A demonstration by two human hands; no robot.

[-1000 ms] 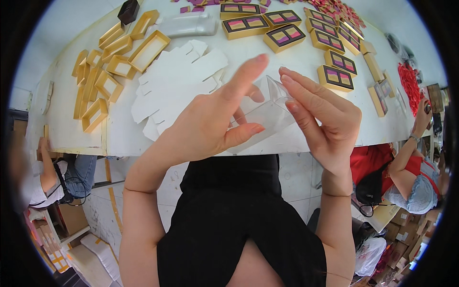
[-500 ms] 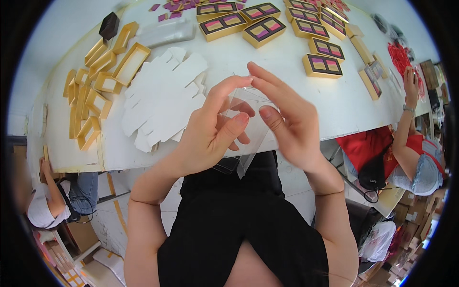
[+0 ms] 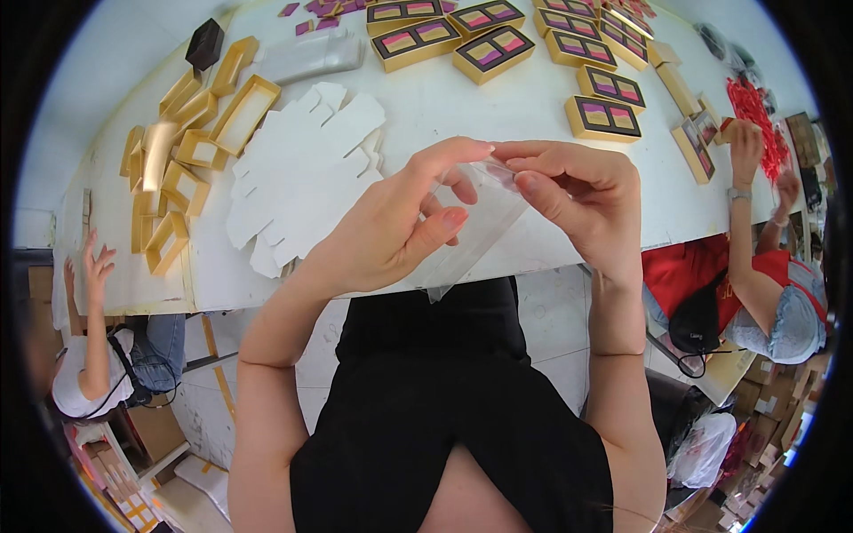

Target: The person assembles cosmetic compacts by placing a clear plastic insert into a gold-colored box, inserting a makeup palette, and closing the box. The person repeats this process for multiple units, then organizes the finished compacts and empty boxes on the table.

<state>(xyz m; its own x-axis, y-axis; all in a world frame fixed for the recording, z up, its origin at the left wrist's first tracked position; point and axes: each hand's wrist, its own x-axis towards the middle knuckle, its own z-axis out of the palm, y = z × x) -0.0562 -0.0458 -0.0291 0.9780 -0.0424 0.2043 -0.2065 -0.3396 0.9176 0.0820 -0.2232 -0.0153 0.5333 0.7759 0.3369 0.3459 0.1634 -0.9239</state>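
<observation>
A clear plastic box or sleeve is held slantwise between my hands, above the table's near edge. Its upper end lies under the fingers of my right hand, whose thumb and fingers pinch a transparent flap there. My left hand curls around the side of the plastic, thumb in front and several fingers behind it. The left index fingertip reaches the top end and meets the right fingers. Left of my hands, flat white cut-out card pieces lie in an overlapping pile.
Gold open frames cluster at the left, beside a dark box. Clear plastic sheets lie behind the white pile. Gold-sided boxes with coloured panels stand at the back and right. Co-workers' hands show at both sides.
My right hand has moved right and closed its thumb and fingers onto the plastic's upper end. The plastic has risen slightly. Co-workers at both sides have raised their hands.
</observation>
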